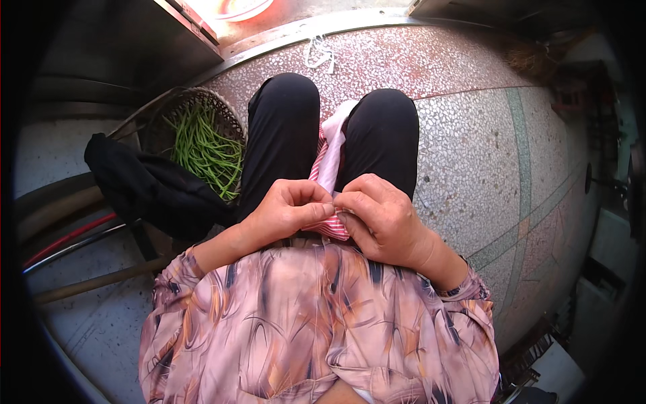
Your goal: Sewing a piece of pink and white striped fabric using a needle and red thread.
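Observation:
Both hands meet in front of my lap over a red-and-white striped cloth with a pale pink side (333, 164). Thumb and fingertips of my left hand (292, 207) pinch the cloth at its upper edge. My right hand (381, 212) grips the same spot from the other side, its fingertips touching or nearly touching the left ones. Whatever fine detail lies between the fingertips is too small to tell. From there the cloth hangs down between my knees, in dark trousers (285, 121), and its lower end is partly hidden by them.
On the left a woven basket (234, 113) holds green long beans (207, 146). Beside it a black garment (151, 187) drapes over something, near several poles (96, 280). A white strip (320, 53) lies on the terrazzo floor (469, 146) by the metal door sill (348, 21).

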Available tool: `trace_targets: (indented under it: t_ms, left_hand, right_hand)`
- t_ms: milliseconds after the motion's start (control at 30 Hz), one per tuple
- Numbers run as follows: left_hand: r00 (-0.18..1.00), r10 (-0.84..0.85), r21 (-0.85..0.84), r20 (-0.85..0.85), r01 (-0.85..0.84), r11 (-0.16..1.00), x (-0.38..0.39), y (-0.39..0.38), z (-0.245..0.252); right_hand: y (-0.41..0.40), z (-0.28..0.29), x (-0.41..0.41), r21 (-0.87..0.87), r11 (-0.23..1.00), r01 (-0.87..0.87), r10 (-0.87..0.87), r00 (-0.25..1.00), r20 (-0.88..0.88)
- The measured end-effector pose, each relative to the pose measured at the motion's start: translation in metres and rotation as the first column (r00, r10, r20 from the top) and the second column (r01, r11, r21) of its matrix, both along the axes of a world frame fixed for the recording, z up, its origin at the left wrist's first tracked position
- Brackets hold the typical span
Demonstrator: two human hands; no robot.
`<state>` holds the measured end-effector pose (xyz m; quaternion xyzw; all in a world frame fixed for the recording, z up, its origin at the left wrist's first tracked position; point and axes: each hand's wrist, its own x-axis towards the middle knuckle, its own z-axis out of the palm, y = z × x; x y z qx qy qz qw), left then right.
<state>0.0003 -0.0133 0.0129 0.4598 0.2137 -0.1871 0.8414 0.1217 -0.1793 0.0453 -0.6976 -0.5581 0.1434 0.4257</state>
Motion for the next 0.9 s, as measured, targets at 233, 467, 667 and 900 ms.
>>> trace_targets:
  t_ms: [233,467,667,900]
  left_hand:
    - [0.998,-0.009,-0.019,0.058,0.010,1.000,-0.002,0.001,-0.003]
    - [0.989,-0.044,0.392,0.144,-0.016,0.920,-0.002,-0.001,0.002]
    - [0.958,-0.078,0.623,0.277,-0.118,0.774,-0.001,-0.002,0.003]
    - [0.954,-0.116,0.699,0.276,-0.117,0.705,-0.002,0.000,0.002]
  right_hand:
    - [0.005,0.002,-0.005,-0.015,0.999,-0.049,0.052,0.973,0.224]
    - [-0.013,0.020,-0.005,-0.054,0.996,0.076,-0.074,0.297,-0.952]
    - [-0.032,0.031,0.011,0.234,0.946,0.224,0.252,-0.056,-0.966]
    - [-0.048,0.050,0.022,0.417,0.839,0.350,0.310,0.323,-0.895]
